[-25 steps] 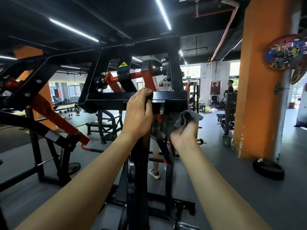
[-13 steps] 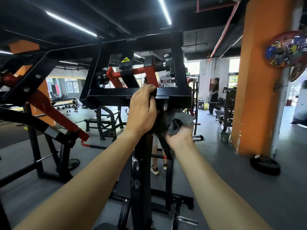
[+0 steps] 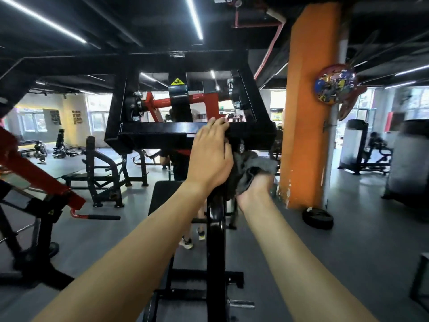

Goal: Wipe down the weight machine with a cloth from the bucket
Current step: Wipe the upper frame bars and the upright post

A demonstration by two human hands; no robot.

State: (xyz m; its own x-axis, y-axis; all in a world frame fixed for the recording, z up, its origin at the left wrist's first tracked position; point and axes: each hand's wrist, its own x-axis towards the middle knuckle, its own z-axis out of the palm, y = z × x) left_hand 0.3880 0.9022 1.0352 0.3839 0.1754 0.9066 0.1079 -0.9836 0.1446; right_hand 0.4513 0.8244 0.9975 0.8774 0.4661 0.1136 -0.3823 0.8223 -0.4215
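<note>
Two hands worked on one weight machine (image 3: 162,135). The left hand (image 3: 212,154) lay over the front crossbar, with its fingers bent over the top edge. The right hand (image 3: 254,187) gripped the one grey cloth (image 3: 255,165), bunched up, just under this crossbar, where the black upright post (image 3: 216,252) meets it.

I think the main risk was the cloth itself. It was crumpled, so only a small part could touch the metal, and a loose fold might catch on the hardware at this joint. The left hand could also slip off the smooth bar if the person leaned on it. A second person stood right behind the machine, so a hard push on the frame might disturb them; only their legs and two shoes (image 3: 186,242) were visible.

By count there were two hands, one cloth, one machine being wiped, one orange pillar (image 3: 304,112) and one weight plate (image 3: 318,218) on the floor beside it. No bucket was in view.
</note>
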